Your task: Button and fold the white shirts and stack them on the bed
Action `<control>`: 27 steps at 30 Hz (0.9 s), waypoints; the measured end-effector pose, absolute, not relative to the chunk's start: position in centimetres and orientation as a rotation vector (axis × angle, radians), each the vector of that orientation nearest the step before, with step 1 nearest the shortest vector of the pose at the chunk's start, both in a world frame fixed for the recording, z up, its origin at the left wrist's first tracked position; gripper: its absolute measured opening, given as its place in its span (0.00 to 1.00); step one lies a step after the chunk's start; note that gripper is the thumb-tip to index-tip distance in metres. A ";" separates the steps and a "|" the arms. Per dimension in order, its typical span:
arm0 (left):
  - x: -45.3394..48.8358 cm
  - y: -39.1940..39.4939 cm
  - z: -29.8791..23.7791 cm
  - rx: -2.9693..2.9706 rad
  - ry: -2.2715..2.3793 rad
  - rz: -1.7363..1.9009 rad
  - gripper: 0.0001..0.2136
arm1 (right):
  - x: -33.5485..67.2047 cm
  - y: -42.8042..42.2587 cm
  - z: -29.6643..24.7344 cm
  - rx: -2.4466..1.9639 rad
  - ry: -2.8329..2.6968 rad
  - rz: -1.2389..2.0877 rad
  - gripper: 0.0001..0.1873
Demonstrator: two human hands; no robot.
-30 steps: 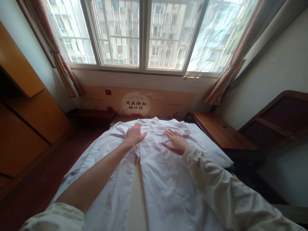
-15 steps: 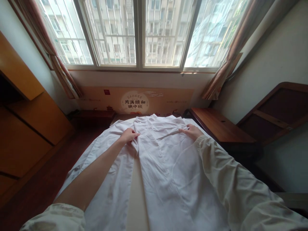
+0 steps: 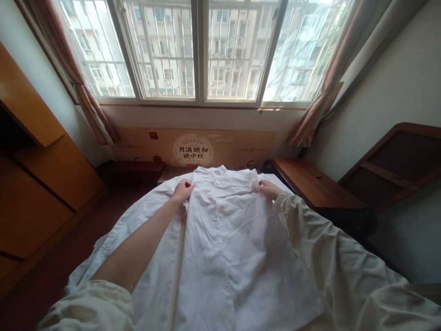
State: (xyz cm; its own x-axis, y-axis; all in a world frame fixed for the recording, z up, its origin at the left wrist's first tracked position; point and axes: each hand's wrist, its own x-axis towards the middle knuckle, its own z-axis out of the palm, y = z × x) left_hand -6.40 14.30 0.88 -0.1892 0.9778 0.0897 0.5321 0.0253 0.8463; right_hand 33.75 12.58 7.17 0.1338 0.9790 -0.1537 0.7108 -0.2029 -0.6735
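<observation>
A white button-front shirt or coat (image 3: 223,230) is spread over the table, its collar at the far end and a row of buttons down the middle. My left hand (image 3: 183,189) pinches the garment's left edge near the shoulder. On the opposite side, my right hand (image 3: 268,189) grips the cloth near the other shoulder. A white sleeve or panel (image 3: 151,257) lies to the left, under my left forearm. Between it and the front runs a narrow cream strip of table surface (image 3: 176,276).
Beyond the table, a printed cardboard panel (image 3: 138,147) leans below a barred window (image 3: 227,55). A brown wooden desk (image 3: 320,184) stands at the right, near a dark framed board (image 3: 396,165). Orange-brown cabinets (image 3: 44,184) line the left side.
Both hands have shifted slightly left, drawing the garment's front with them. The cream gap has narrowed, and the cloth between my hands lies straighter.
</observation>
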 end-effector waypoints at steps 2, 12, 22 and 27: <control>-6.5 13.6 0.3 1.550 1.741 1.120 0.09 | 33.6 12.1 6.7 -1.993 -1.661 0.736 0.08; -6.8 11.0 -0.1 1.416 2.211 1.424 0.08 | 32.8 10.4 6.1 -2.033 -1.872 0.440 0.22; -7.8 9.8 -0.7 1.789 2.210 1.039 0.08 | 28.9 7.2 8.2 -1.811 -1.992 -0.166 0.34; -7.9 9.5 -1.2 1.440 2.049 1.355 0.08 | 20.5 4.8 8.5 -1.202 -2.418 0.117 0.23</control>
State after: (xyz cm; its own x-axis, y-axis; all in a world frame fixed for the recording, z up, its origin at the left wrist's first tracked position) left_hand -7.85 9.50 -1.16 -0.4565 0.8500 0.2628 0.5745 0.0561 0.8166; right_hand 20.51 4.82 8.47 -0.5282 0.7765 0.3435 0.7397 0.6194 -0.2629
